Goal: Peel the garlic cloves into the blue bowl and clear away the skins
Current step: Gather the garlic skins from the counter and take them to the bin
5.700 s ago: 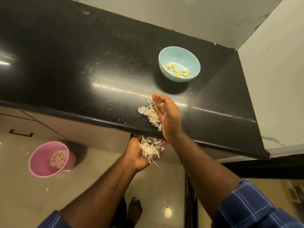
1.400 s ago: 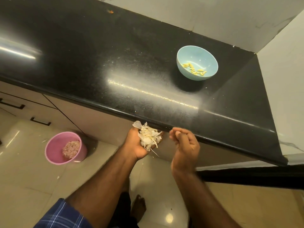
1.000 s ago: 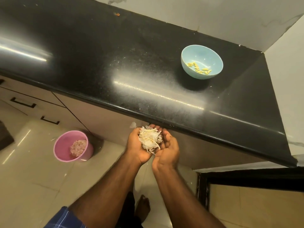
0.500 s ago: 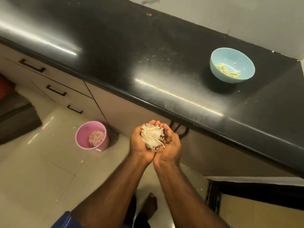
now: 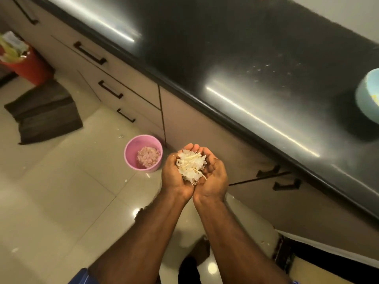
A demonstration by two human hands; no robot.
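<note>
**Cupped hands carrying garlic skins over the kitchen floor**

The left hand and right hand are pressing together side by side, palms up, fingers curling into one cupped grip that is cradling a heap of pale garlic skins. No brand, label or writing is showing anywhere that can be read.

Just to the left of the grip and lower down, a pink bucket is standing on the tiled floor, with pinkish peelings lying inside it. A few white scraps are lying on the tiles around it. Beyond the grip, the front edge of the black bench is running diagonally, and the hands are hanging clear of it, over the floor. Far to the right, the blue bowl is sitting on the bench, cut off by the frame edge, with a trace of yellow showing inside. Drawer fronts with dark handles are lining the space under the bench. Far left, a dark mat and a red bin are taking up floor, leaving open tile between them and the bucket.
</note>
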